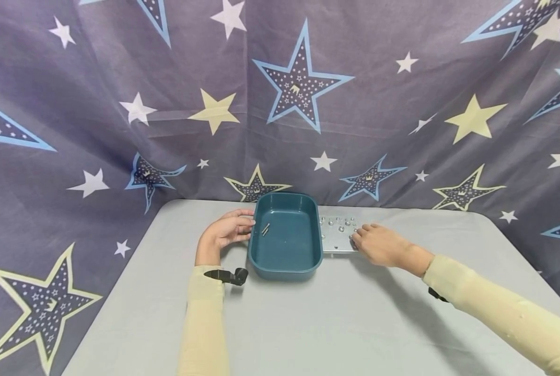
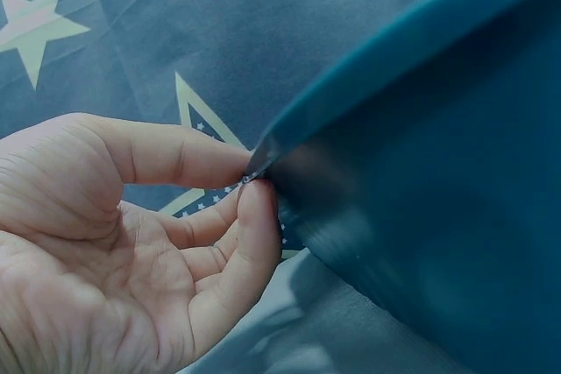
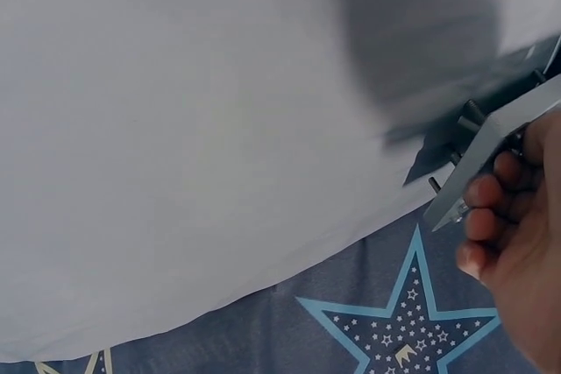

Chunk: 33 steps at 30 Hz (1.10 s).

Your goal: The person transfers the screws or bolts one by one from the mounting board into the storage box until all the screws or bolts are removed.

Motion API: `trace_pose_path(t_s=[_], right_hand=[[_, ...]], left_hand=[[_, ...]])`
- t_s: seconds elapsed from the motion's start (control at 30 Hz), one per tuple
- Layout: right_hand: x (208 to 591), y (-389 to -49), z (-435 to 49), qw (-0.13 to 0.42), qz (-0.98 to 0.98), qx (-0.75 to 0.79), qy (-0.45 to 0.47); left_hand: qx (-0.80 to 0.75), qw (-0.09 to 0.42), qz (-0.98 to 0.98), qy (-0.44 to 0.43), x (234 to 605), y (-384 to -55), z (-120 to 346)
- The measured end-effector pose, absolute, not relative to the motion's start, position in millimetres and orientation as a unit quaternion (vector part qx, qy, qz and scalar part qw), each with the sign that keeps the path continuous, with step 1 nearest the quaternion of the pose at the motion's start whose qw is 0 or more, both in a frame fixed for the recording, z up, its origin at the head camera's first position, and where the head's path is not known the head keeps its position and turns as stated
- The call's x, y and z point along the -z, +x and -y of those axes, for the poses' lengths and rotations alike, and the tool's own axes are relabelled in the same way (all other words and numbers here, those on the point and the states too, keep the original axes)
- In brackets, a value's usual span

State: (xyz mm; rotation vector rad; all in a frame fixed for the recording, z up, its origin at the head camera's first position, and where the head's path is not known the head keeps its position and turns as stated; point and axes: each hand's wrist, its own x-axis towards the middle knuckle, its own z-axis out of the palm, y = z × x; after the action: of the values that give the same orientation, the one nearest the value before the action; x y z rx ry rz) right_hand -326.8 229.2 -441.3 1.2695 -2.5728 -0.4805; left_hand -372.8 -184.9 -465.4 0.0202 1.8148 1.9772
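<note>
A deep blue plastic tray (image 1: 287,269) stands on the table with two small metal pins (image 1: 265,230) inside near its left wall. My left hand (image 1: 230,228) pinches the tray's left rim between thumb and forefinger, close up in the left wrist view. Against the tray's right side is a silvery metal plate (image 1: 335,244) with several bolts (image 1: 341,228) on top; bolt shanks (image 3: 474,113) stick out of its underside. At the plate's right end, my right hand (image 1: 377,244) has its fingers curled at a bolt. The hand partly hides that bolt and the plate's end.
The pale grey table (image 1: 308,329) reaches out in front of the tray and to both sides. A dark star-patterned cloth (image 1: 383,136) hangs behind its far edge. Black straps (image 1: 219,274) with small cameras sit on the sleeves at the wrists.
</note>
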Motion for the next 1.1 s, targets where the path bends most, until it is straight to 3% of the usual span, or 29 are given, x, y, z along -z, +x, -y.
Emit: trace_pose_path(t_s=[1.1], right_hand=[[438.8, -328.3, -222.4, 0.108, 0.889, 0.122, 0.428]], left_hand=[[-0.714, 0.226, -0.662, 0.013, 468.2, -375.0, 187.2]])
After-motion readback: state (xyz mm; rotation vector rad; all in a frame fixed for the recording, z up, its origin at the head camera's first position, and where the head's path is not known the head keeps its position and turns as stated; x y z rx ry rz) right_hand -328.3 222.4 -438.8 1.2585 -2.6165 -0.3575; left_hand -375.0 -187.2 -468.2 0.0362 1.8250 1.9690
